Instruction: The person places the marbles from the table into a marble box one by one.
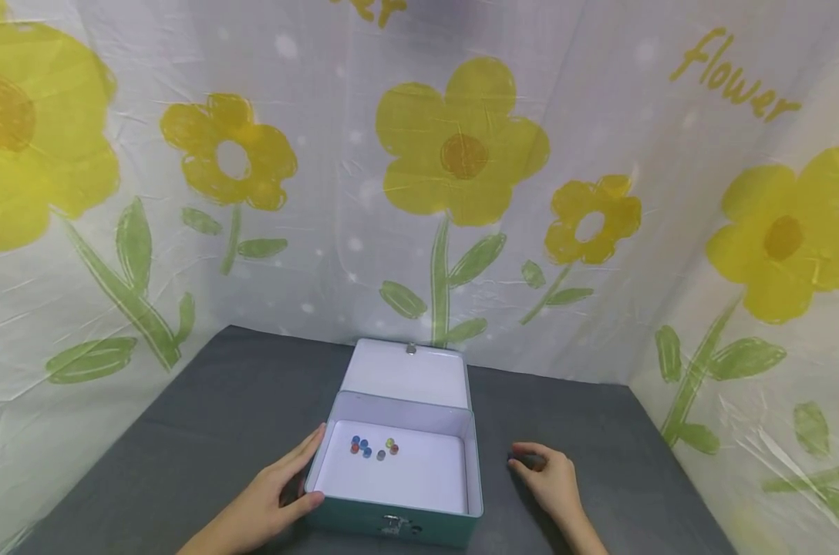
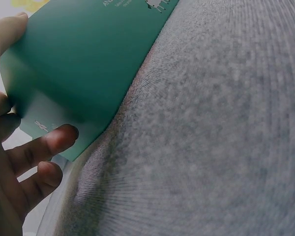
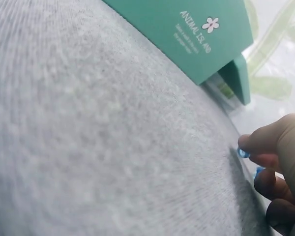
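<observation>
A green tin box (image 1: 399,518) with a white inside stands with its lid (image 1: 406,378) folded back. Several small glass marbles, including a yellow-green one (image 1: 390,442), lie on its floor, toward the left. My left hand (image 1: 270,489) grips the box's left side, thumb at the front corner and forefinger along the side; other fingertips (image 2: 64,137) show low beside the green wall. To the right of the box, my right hand (image 1: 547,478) pinches a blue marble (image 3: 243,153) between thumb and finger, close to the cloth. Another bit of blue (image 3: 259,171) shows behind its fingers.
A dark grey cloth (image 1: 204,416) covers the table under the box. White curtains (image 1: 329,231) printed with yellow flowers hang behind the table and along both sides. A metal clasp (image 1: 394,524) sticks out from the front of the box.
</observation>
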A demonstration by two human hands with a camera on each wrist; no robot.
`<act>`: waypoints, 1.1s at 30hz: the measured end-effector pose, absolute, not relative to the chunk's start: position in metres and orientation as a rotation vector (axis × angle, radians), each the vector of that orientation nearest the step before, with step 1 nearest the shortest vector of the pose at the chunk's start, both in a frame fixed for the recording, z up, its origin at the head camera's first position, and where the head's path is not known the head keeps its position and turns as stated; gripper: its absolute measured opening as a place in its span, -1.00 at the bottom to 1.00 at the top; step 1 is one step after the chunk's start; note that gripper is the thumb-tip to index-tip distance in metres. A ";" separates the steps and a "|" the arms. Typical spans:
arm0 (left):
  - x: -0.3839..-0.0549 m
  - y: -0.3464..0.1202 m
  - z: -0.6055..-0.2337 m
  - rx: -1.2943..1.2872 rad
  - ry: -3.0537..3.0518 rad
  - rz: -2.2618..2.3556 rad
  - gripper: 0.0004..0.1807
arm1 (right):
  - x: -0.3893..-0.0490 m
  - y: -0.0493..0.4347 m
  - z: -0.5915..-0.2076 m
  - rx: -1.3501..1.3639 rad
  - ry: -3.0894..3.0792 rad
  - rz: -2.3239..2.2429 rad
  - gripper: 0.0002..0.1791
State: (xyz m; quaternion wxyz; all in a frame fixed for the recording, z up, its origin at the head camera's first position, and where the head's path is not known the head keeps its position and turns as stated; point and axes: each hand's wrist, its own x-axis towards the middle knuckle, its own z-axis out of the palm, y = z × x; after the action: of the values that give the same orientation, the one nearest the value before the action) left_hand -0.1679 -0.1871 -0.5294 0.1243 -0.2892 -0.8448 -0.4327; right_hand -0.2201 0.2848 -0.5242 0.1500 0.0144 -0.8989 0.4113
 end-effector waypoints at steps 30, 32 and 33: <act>-0.168 -0.187 -0.529 -0.821 -2.488 -1.217 -0.03 | -0.219 0.290 -0.528 -0.037 -2.537 1.145 -0.87; -0.168 -0.188 -0.529 -0.827 -2.484 -1.218 -0.02 | -0.218 0.289 -0.527 -0.069 -2.524 1.197 -0.87; -0.167 -0.188 -0.529 -0.824 -2.484 -1.222 -0.02 | -0.218 0.289 -0.526 -0.091 -2.512 1.233 -0.87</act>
State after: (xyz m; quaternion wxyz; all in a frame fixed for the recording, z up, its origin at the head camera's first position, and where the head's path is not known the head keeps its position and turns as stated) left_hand -0.1674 -0.1875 -0.5291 0.1261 -0.2830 -0.8532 -0.4195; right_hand -0.2176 0.2888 -0.5262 0.1702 -0.0320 -0.8840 0.4342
